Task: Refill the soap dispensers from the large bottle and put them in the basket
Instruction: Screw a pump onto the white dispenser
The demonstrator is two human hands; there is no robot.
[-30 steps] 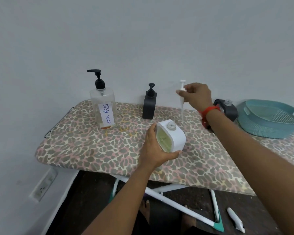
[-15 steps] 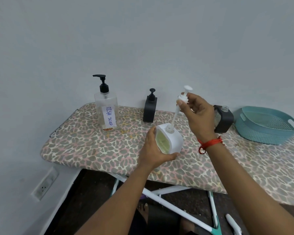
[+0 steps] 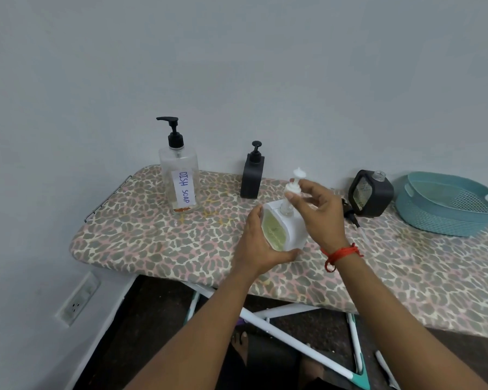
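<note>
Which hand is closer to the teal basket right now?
Right. The right hand holds the white pump over the white dispenser, on the side toward the teal basket. The left hand grips the dispenser's far side, farther away.

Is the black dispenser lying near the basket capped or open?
Open. The black square dispenser leans tilted with its clear threaded neck bare; no pump is fitted. It rests beside the teal plastic basket, not inside.

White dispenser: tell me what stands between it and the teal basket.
The open black dispenser sits on the board between the white dispenser and the teal basket, with its black pump lying beside it. Lifting over them should clear the way.
</note>
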